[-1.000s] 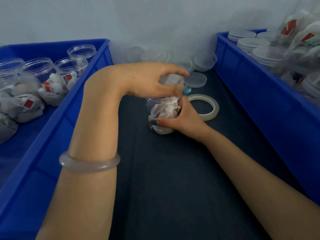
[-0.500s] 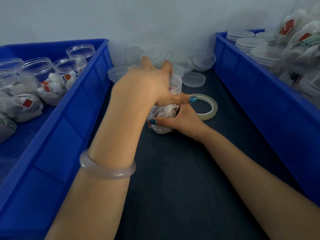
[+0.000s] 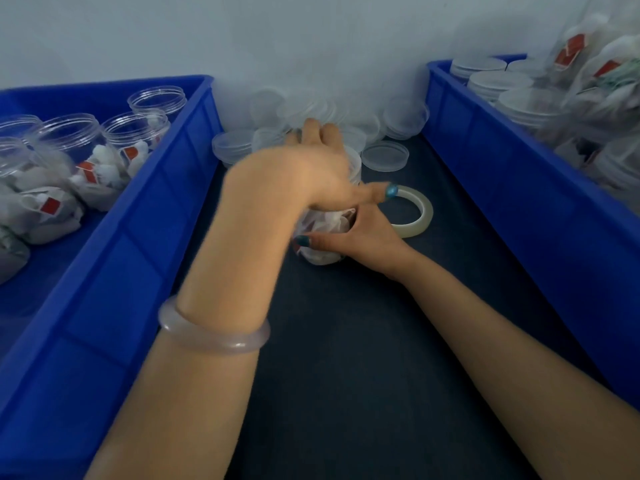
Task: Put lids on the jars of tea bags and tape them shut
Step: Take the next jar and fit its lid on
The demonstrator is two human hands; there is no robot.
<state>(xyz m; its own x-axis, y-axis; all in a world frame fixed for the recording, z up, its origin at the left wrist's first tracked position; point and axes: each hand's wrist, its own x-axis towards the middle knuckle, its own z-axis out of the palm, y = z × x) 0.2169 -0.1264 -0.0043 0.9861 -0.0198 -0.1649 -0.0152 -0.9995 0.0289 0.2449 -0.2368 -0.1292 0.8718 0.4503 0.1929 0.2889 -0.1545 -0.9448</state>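
Our right hand (image 3: 360,237) wraps the jar (image 3: 323,255) of tea bags, upright on the worktop (image 3: 346,358); our left hand (image 3: 304,174) clamps over its lid (image 3: 354,167), tape roll (image 3: 421,216) just beside.

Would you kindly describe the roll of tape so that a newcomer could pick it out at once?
Start at the dark mat between the left blue crate and the right blue crate. The tape roll lies flat on it, just right of the right hand gripping a jar. Unlike the clear lids behind it, it is an open, pale yellowish ring.
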